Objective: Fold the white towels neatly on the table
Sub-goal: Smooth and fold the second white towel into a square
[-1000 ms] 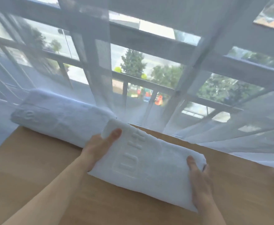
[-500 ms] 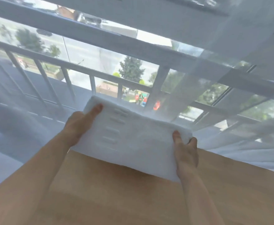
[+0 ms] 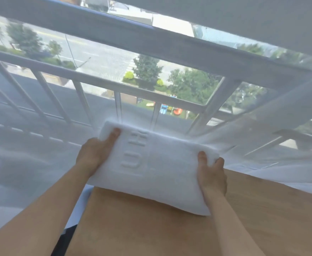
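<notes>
Underneath, folded towel point(image 3: 162, 170) in both grips, fingers and far table point(image 3: 262, 209) edge hidden.

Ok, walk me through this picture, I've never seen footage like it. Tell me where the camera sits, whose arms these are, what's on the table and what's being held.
There is no machine here. The camera is worn on a person's head and looks forward and down, so the two bare arms reaching in from the bottom are that person's own.

The left hand and the right hand each grip one end of a folded white towel, thumbs on top and the other fingers tucked out of sight underneath. Raised letters are pressed into the towel's top.

Below it is a wooden table; whether the towel rests on the table or is held just above it is hard to tell. Behind hangs a thin white curtain, and through it you see a window railing and trees outside.
</notes>
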Demonstrator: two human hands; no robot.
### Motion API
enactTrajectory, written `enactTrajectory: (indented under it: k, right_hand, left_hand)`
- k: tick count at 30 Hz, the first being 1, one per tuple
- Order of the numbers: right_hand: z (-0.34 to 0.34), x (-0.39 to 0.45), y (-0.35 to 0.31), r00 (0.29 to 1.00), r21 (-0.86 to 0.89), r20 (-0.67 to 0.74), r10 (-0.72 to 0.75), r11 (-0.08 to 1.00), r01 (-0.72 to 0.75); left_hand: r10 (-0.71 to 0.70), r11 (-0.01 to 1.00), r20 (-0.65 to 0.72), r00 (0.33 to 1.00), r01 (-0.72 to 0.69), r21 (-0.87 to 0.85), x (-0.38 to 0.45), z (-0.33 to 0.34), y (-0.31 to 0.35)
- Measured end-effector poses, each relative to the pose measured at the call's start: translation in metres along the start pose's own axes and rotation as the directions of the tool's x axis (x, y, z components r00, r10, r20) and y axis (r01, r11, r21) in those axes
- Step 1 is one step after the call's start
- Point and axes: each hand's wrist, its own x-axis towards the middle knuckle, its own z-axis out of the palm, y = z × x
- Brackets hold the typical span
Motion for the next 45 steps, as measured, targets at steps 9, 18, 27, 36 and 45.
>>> enactTrajectory:
  k: [9,18,27,36,45]
  right_hand:
    - [-0.013,-0.008,-0.009,0.997,0.023,0.061,0.048,0.999,-0.049]
    - [0.000,-0.065,-0.044,0.724,-0.358,0.027,-0.689,0.670,0.650]
    - [0.031,-0.053,-0.031,0.772,-0.445,0.250,-0.585,0.638,0.628]
    - [0.012,-0.055,-0.033,0.737,-0.389,0.371,-0.565,0.626,0.676]
    - [-0.042,-0.075,0.024,0.768,-0.450,0.330,-0.549,0.623,0.640]
  left_hand:
    - [0.043,0.999,0.024,0.999,-0.044,0.021,-0.010,-0.007,0.005]
    - [0.760,0.642,0.004,0.650,-0.752,0.152,-0.081,0.026,0.055]
    - [0.742,0.464,0.238,0.627,-0.736,0.492,-0.074,0.068,0.043]
    - [0.693,0.497,0.308,0.651,-0.742,0.450,-0.077,0.056,0.050]
    - [0.721,0.483,0.276,0.636,-0.746,0.459,-0.131,0.063,0.031]
